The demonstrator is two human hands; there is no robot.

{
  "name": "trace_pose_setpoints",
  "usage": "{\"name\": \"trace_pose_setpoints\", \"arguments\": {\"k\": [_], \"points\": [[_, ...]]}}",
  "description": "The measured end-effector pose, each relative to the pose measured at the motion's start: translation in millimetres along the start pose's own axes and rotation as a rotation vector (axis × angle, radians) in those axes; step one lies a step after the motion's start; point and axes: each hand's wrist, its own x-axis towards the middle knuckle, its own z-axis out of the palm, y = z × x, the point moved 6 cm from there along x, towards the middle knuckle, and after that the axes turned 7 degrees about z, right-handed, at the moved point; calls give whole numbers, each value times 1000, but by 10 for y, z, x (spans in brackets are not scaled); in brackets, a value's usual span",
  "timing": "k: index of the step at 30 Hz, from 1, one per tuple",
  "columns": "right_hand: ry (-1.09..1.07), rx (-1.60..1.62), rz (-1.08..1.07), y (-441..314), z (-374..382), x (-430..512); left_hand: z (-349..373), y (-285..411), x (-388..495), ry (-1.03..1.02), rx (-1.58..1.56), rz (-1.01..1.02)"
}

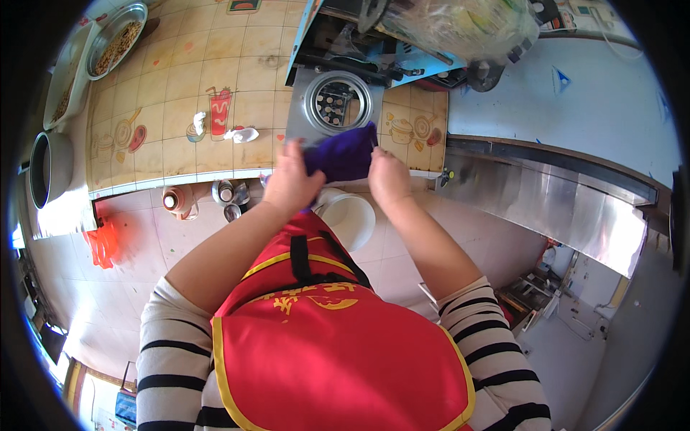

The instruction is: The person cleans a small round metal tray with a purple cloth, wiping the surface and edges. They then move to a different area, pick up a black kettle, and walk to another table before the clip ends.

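A dark purple cloth is stretched between my hands, above the front edge of the counter. My right hand pinches its right edge with curled fingers. My left hand is on the cloth's left end, slightly blurred; bits of purple show on both sides of this hand. Just beyond the cloth is a metal plate with a raised round ring, part of a blue machine. Through the ring, several round spots show on a dark part inside.
Two crumpled white tissues lie on the tile-patterned counter. A metal bowl of beans or nuts stands far left, near a pot. A white bucket and a pink thermos flask are below the counter edge. Right is a steel-fronted unit.
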Motion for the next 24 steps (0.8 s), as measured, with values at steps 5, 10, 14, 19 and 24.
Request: {"name": "trace_pose_setpoints", "arguments": {"k": [5,10,14,19,24], "points": [[-41,26,-21,-256,104,-183,-101,-319,66,12,151,-113],[-10,52,-84,-467,119,-239,-91,-398,142,-90,132,-95],[-23,162,-94,-692,43,-331,-108,-481,158,-112,153,-86],[-45,335,-158,-848,89,-56,-104,-596,121,-161,104,-102],[-161,542,-157,-282,248,24,-167,-589,133,-164,69,-63]]}}
